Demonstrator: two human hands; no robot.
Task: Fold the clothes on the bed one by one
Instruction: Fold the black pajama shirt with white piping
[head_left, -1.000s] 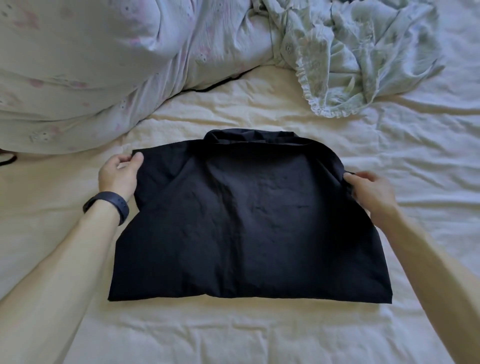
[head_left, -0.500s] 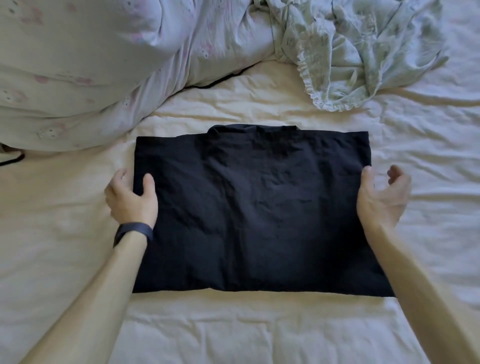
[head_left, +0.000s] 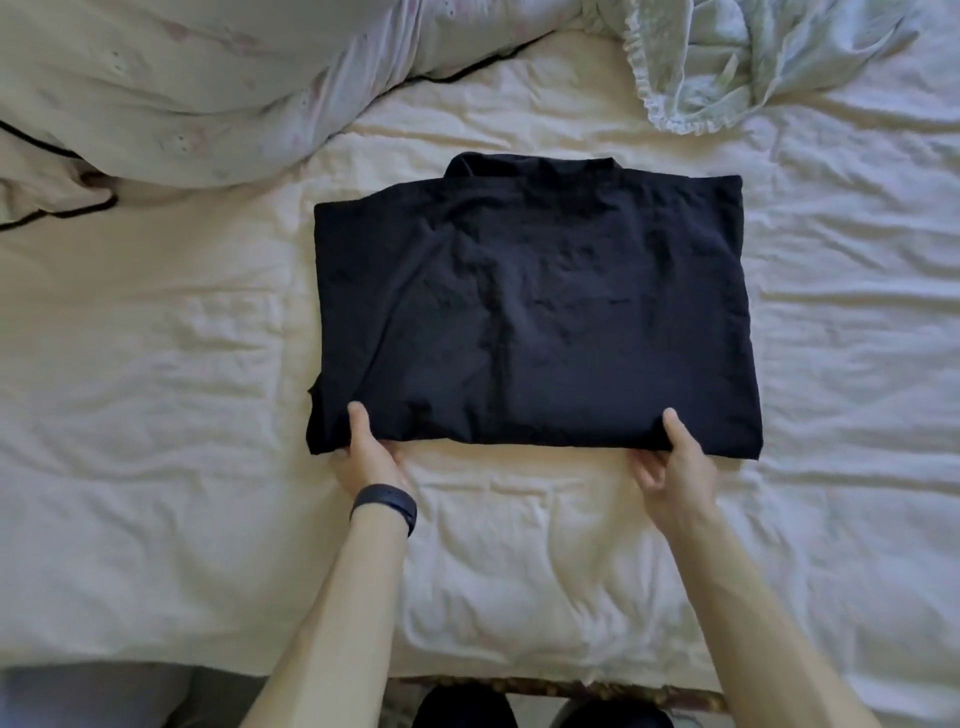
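Observation:
A black shirt (head_left: 535, 312) lies partly folded into a rough rectangle on the cream bedsheet (head_left: 156, 415), collar at its far edge. My left hand (head_left: 366, 452), with a dark wristband, pinches the shirt's near edge toward its left corner, thumb on top. My right hand (head_left: 672, 457) pinches the same near edge toward the right, thumb on top and fingers under the cloth. A pale green frilled garment (head_left: 737, 57) lies crumpled at the far right of the bed.
A bulky floral duvet (head_left: 182, 78) fills the far left. The bed's near edge (head_left: 519, 680) runs along the bottom of the view, with my dark shoes below it. Wrinkled sheet spreads on both sides of the shirt.
Both hands left the shirt's sides and came down to its near edge, where they now pinch it. The view has shifted back, showing the bed's edge.

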